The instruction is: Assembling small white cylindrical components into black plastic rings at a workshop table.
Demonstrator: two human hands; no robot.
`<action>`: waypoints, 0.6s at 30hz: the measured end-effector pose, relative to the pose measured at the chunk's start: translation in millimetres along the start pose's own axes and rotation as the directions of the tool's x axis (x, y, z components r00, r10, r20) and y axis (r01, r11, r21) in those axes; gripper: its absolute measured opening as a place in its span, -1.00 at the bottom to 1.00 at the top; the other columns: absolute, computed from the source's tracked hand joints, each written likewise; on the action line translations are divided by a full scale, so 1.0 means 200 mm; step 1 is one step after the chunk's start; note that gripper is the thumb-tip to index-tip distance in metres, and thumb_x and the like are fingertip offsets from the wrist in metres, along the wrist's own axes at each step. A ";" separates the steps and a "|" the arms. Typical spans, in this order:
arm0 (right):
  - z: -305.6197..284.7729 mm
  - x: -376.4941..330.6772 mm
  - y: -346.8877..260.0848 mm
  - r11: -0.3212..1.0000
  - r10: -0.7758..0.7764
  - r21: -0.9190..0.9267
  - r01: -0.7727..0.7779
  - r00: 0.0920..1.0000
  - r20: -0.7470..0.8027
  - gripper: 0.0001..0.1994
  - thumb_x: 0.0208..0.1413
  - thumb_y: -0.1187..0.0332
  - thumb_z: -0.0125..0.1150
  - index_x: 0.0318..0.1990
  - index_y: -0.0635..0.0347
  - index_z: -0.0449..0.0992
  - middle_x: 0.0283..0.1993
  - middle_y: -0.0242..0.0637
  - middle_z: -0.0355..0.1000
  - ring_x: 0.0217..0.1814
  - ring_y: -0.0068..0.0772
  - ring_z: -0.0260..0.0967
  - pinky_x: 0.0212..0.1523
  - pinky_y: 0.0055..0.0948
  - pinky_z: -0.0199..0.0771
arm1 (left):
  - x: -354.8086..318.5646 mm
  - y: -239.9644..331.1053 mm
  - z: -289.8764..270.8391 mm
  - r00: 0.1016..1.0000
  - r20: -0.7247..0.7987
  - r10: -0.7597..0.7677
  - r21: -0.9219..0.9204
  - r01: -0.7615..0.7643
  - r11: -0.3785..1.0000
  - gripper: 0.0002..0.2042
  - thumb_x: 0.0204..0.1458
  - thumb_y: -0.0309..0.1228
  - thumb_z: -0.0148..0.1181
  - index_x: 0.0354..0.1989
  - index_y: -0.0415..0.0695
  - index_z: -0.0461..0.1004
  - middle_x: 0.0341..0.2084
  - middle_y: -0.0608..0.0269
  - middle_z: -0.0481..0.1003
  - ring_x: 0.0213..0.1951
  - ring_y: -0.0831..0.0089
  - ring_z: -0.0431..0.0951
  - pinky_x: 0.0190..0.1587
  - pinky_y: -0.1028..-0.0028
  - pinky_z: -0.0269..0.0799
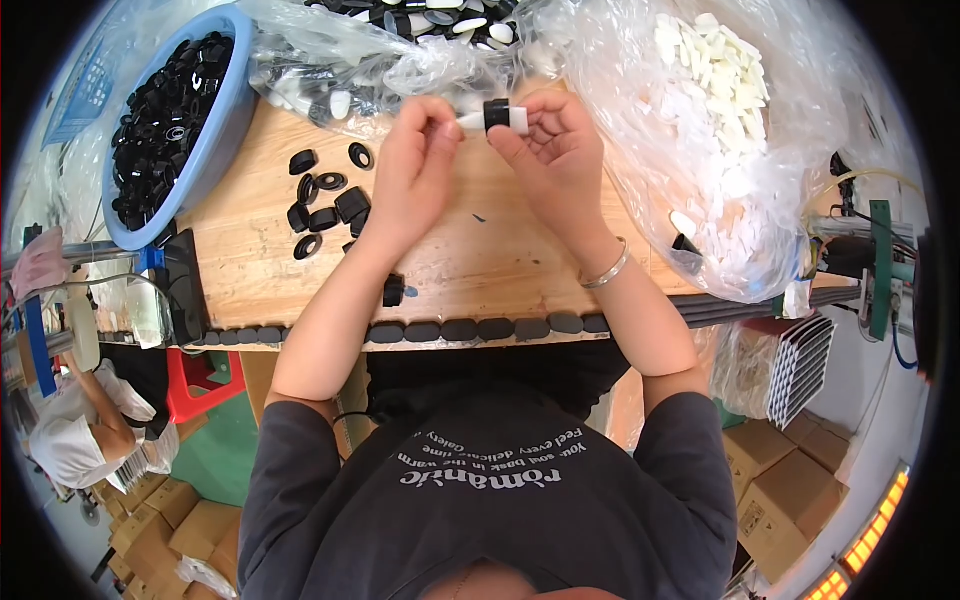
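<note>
Both of my hands are raised over the far middle of the wooden table, close together. My left hand (425,150) pinches one end of a small white piece (470,121), its fingertips closed on it. The other end of that piece meets a short black ring-shaped cap (497,114). My right hand (555,140) holds this cap from the right, by a white part (518,120) between thumb and fingers. How far the white piece sits inside the cap I cannot tell. Several loose black caps (352,205) lie on the table left of my left forearm.
A blue basin (243,70) full of black caps stands at the left. At the right, a clear plastic bag (625,160) holds white pieces (725,95). Mixed black and white parts (440,18) lie in plastic at the back. Dark padding (455,330) lines the table's near edge.
</note>
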State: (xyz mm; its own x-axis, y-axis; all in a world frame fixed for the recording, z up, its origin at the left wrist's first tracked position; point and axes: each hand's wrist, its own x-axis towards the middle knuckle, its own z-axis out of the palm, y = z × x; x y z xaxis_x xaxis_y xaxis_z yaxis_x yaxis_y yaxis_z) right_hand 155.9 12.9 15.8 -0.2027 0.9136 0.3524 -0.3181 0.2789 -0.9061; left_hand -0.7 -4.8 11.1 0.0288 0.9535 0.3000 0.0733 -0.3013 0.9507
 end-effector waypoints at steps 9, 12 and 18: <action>-0.05 0.00 -0.07 0.802 -0.204 -0.557 0.215 0.975 0.082 -0.58 -0.10 0.57 0.36 -0.09 0.24 0.29 -0.29 -0.32 0.48 -0.31 -0.61 0.40 -0.26 -0.62 0.43 | 0.00 0.00 0.02 1.000 0.030 0.002 -0.041 -0.001 0.999 -0.89 0.11 -0.57 0.02 -0.19 -0.23 0.37 -0.39 0.30 0.41 -0.34 0.60 0.35 -0.25 0.61 0.27; -0.04 0.00 -0.10 0.682 -0.231 -0.680 0.271 0.961 0.152 -0.64 -0.16 0.50 0.41 -0.18 0.23 0.40 -0.31 -0.35 0.50 -0.37 -0.54 0.40 -0.29 -0.58 0.44 | 0.01 -0.01 0.02 0.993 0.069 0.091 0.075 -0.096 0.993 -0.91 0.07 -0.60 0.05 -0.26 -0.25 0.41 -0.40 0.27 0.42 -0.34 0.57 0.37 -0.26 0.60 0.28; -0.03 -0.01 -0.12 0.687 -0.298 -0.655 0.315 0.944 0.141 -0.76 -0.15 0.50 0.40 -0.29 0.21 0.48 -0.34 -0.32 0.50 -0.36 -0.44 0.44 -0.28 -0.54 0.46 | 0.02 -0.05 0.00 0.991 0.066 0.116 0.055 -0.120 0.991 -0.92 0.03 -0.62 0.08 -0.30 -0.24 0.44 -0.38 0.26 0.44 -0.34 0.52 0.38 -0.27 0.58 0.29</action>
State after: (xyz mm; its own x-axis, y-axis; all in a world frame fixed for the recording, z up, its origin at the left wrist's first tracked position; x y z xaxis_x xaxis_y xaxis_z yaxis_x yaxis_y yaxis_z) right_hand 169.6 5.8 34.3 -0.2273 0.7378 0.6356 0.3240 0.6728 -0.6651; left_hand -2.2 2.3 3.5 0.1028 0.9095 0.4028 0.1241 -0.4135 0.9020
